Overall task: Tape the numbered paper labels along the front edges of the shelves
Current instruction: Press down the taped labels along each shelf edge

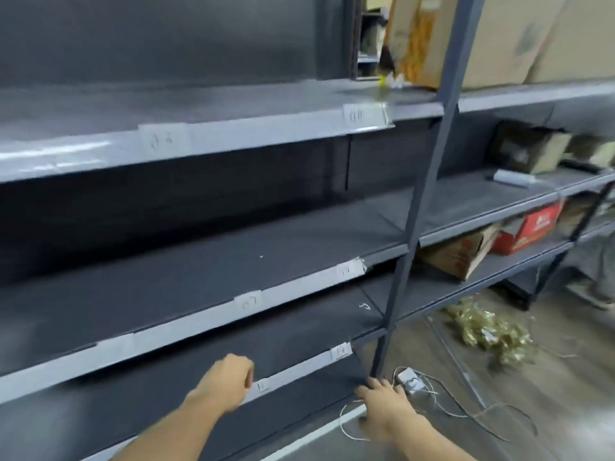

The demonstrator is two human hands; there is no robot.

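My left hand [229, 382] is down at the front edge of the low shelf [299, 331]. Its fingers are curled and its knuckles face me, so I cannot tell whether it grips tape or only presses. My right hand [382, 399] reaches lower, fingers spread and holding nothing, at the foot of the grey upright [429, 181].

The rack fills most of what I see. The top shelf [233, 104] already carries two taped labels on its front edge, one toward the left [165, 140] and one near the upright [362, 115]. The middle shelf [166, 281] has its own pair, a centre label [250, 301] and an end label [347, 270]. The numbers are too blurred to read.

On the low shelf a corner label [341, 351] sits by the upright. The newest label [263, 386] lies just beside my left thumb, on the pale strip along the edge.

I judge the step in hand to be fixing this last label. The rows above look finished, so the work seems far along on this bay.

Next I would want the label flat and its tape smoothed down onto the edge. Then I need the next paper and tape, and I see neither here. Near my right fingers a small white box [407, 380] trails thin wires across the floor, and I should keep them from snagging.
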